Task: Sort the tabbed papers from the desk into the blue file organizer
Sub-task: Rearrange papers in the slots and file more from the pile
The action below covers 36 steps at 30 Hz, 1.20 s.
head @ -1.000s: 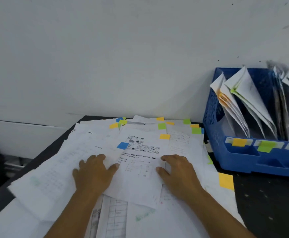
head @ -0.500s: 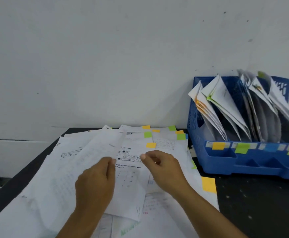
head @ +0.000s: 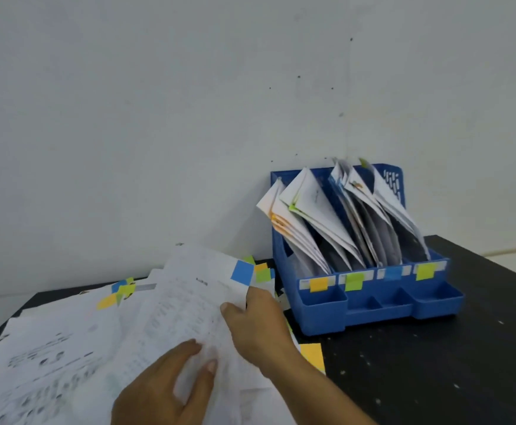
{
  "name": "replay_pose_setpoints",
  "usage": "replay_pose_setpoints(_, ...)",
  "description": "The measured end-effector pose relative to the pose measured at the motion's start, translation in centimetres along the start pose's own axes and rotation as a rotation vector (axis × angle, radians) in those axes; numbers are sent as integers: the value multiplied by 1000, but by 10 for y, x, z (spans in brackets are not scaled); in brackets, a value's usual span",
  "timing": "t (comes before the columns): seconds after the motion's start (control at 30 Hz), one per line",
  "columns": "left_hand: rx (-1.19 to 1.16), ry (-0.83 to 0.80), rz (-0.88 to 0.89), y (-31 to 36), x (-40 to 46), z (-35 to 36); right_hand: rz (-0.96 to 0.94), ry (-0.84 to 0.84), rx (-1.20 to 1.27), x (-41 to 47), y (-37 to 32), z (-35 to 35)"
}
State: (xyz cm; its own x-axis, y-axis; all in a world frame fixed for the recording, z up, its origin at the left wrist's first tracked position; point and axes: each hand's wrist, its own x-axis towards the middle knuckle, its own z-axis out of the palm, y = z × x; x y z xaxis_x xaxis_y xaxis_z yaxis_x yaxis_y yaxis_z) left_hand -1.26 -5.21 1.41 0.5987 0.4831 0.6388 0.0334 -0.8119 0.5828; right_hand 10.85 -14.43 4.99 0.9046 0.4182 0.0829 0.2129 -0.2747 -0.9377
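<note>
A loose heap of white tabbed papers [head: 66, 348] covers the left of the black desk. On top, a sheet with a blue tab [head: 242, 272] is raised off the heap at its far end. My right hand [head: 259, 326] grips that sheet at its right edge, thumb on top. My left hand [head: 164, 391] lies on the sheet's near part, fingers spread. The blue file organizer [head: 373, 305] stands at the right against the wall. Folded papers lean in its slots, and its front carries orange, green, blue and yellow-green labels.
A white wall rises right behind the desk. An orange tab [head: 312, 355] sticks out from the heap near my right wrist. Bare black desk [head: 434, 363] lies in front of and to the right of the organizer.
Both hands went from lying flat on the heap to taking one sheet. The blue-tabbed sheet is now raised and shifted right, towards the organizer. The camera swung right.
</note>
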Motion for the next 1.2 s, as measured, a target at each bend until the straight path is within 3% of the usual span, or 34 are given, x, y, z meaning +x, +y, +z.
replay_pose_setpoints(0.13,4,-21,-52,17,13,-7,-118,23,65,-2,-17,-38)
replay_pose_setpoints(0.27,-88,-429,-21,46,21,10,-221,58,150,-16,-36,-71)
replay_pose_setpoints(0.33,-55,-377,-28,63,25,26,-259,63,143,-23,-46,-82)
replay_pose_setpoints(0.47,-97,-109,58,95,36,50,-345,9,171,-31,-60,-102)
replay_pose_setpoints(0.53,-123,-60,6,106,41,51,-349,-33,256,-33,-67,-120)
replay_pose_setpoints(0.6,-151,-37,-81,117,43,46,-320,68,337,-23,-66,-141)
replay_pose_setpoints(0.63,-178,-5,-102,124,43,42,-328,209,330,-11,-59,-151)
replay_pose_setpoints(0.73,-317,61,-121,144,43,32,-381,679,-131,41,-28,-176)
replay_pose_setpoints(0.8,-372,29,-98,159,47,25,-356,734,-508,71,-9,-188)
replay_pose_setpoints(0.9,-450,-48,-96,179,60,17,-296,664,-848,95,3,-197)
replay_pose_setpoints(1.0,-513,-90,-33,204,75,3,-334,641,-930,107,7,-210)
replay_pose_setpoints(1.2,-830,-167,-17,236,115,-8,-230,668,-718,116,9,-251)
